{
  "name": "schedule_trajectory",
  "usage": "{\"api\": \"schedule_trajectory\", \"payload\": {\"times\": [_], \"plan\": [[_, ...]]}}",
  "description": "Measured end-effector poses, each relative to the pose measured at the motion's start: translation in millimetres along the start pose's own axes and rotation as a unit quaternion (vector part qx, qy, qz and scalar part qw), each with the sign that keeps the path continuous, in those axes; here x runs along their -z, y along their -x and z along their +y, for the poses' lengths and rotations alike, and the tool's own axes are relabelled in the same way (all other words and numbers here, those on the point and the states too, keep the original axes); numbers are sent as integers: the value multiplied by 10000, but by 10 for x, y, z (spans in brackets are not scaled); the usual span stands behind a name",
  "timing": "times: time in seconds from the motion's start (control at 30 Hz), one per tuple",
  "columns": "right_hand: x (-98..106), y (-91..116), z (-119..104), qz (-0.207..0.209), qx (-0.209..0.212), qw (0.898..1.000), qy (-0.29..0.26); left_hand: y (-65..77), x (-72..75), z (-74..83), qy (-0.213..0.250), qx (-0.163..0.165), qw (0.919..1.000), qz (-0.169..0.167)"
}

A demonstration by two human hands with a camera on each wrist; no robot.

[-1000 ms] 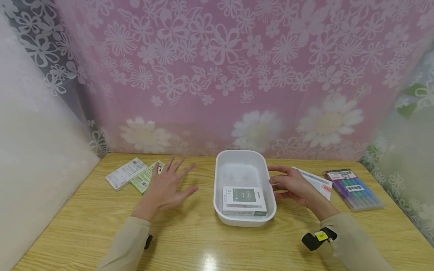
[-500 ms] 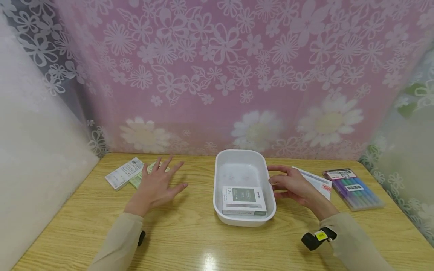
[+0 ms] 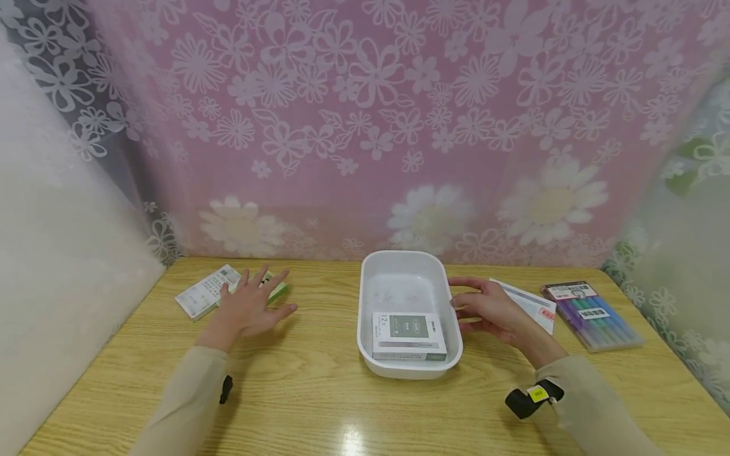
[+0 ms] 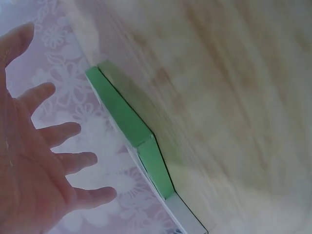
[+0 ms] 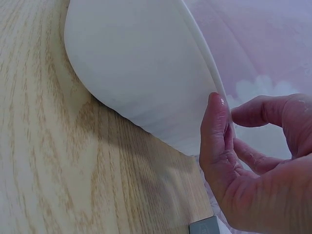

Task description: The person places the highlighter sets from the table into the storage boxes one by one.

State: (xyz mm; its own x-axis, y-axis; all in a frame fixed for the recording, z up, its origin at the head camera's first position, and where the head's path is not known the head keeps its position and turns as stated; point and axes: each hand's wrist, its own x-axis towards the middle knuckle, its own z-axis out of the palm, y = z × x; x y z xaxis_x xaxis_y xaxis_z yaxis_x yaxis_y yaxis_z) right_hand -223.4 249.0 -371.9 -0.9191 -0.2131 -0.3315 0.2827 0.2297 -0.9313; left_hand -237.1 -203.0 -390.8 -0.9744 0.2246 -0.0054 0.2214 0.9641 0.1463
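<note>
My left hand point(image 3: 245, 310) is spread over a green box point(image 3: 279, 290) at the left, covering much of it from the head view. In the left wrist view the palm point(image 4: 29, 165) and straight fingers hold nothing, and the green box point(image 4: 122, 109) shows beside them. A white box point(image 3: 206, 294) with printed text lies just left of this hand. My right hand point(image 3: 493, 311) touches the right rim of a white plastic tub point(image 3: 367, 291) with its fingertips. In the right wrist view the fingers rest against the tub's outer wall point(image 5: 136, 63). Inside the tub lies a white-and-grey printed box point(image 3: 409, 335).
A flat white packet point(image 3: 533, 307) with a red mark lies behind the right hand. Farther right is a clear case of coloured pens point(image 3: 595, 320). The wooden table point(image 3: 319, 405) ends at a pink flowered curtain point(image 3: 342, 126).
My left hand has moved left, with its fingers spread, across the green box. The right hand has stayed at the tub's rim, and the tub has not visibly moved.
</note>
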Motion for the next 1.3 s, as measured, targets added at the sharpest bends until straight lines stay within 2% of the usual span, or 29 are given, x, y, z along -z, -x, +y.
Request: {"api": "schedule_trajectory", "payload": {"times": [0.3, 0.57, 0.8, 1.0, 1.3], "plan": [[2, -1, -3, 4, -4, 10000, -8, -109, 40, -171, 93, 156, 9993, -330], [6, -2, -2, -16, -6, 10000, -40, -201, 25, -248, 164, 318, 9971, -669], [7, -1, 4, -43, 6, 10000, -50, -242, -24, -231, 136, 482, 9953, -835], [7, 0, 6, -61, 21, 10000, -62, -206, -14, -187, 9, 525, 9946, -891], [13, 13, 6, -109, 24, 9999, -93, -123, 31, -112, 296, 502, 9925, -1079]]}}
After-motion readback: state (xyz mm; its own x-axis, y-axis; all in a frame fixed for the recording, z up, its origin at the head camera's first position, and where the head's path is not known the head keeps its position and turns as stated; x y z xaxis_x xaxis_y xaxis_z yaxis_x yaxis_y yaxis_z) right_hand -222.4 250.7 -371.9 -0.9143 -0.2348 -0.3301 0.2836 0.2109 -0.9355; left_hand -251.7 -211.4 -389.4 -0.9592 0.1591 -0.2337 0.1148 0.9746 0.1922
